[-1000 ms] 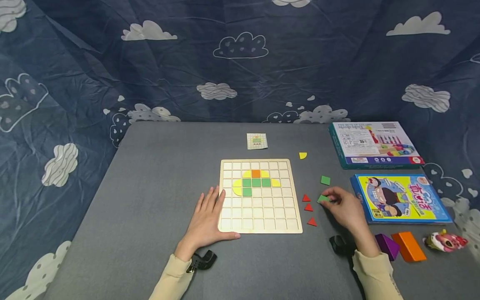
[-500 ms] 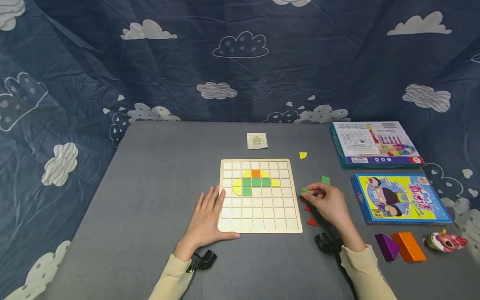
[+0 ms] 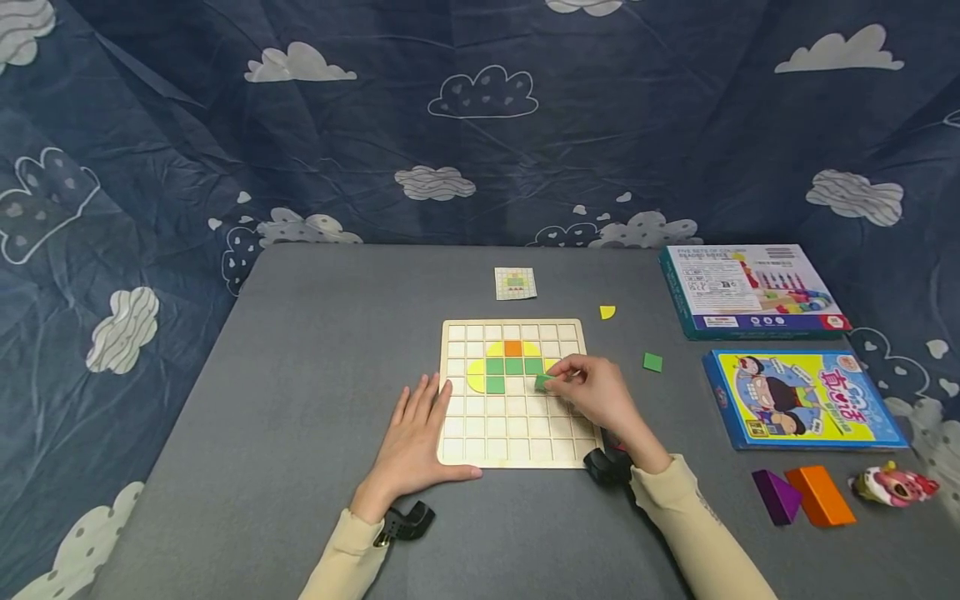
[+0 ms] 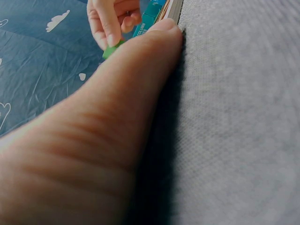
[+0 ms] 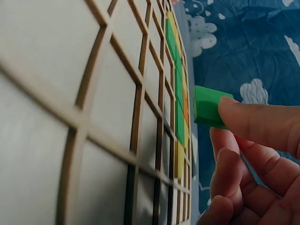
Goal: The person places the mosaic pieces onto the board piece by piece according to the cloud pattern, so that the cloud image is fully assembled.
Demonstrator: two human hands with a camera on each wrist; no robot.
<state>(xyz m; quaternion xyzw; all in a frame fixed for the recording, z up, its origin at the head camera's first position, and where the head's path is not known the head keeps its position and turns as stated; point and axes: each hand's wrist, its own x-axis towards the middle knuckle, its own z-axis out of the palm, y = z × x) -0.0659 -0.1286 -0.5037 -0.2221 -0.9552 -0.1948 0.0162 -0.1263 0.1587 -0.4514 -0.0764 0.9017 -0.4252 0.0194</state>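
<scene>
A wooden grid board (image 3: pixel 517 433) lies flat, with green squares, an orange square and yellow rounded pieces set in its upper cells. Between thumb and fingers, my right hand (image 3: pixel 600 396) pinches a green square tile (image 5: pixel 211 105) above the board's right half. The right wrist view shows that tile apart from the grid. My left hand (image 3: pixel 412 437) rests with straight fingers along the board's left edge, its thumb by the lower edge. In the left wrist view the left thumb (image 4: pixel 126 70) fills much of the picture. The red triangles are mostly hidden behind my right hand and wrist.
A small pattern card (image 3: pixel 515 283) lies beyond the board. A yellow piece (image 3: pixel 607 312) and a loose green square (image 3: pixel 652 362) lie to its right. Two boxes, a white one (image 3: pixel 750 292) and a blue-yellow one (image 3: pixel 802 396), purple (image 3: pixel 777 497) and orange (image 3: pixel 821 496) blocks and a figurine (image 3: pixel 892 485) stand farther right.
My right hand has carried the green tile leftward from the table beside the blue-yellow box, past the red triangles, to over the board. The left hand has stayed in place.
</scene>
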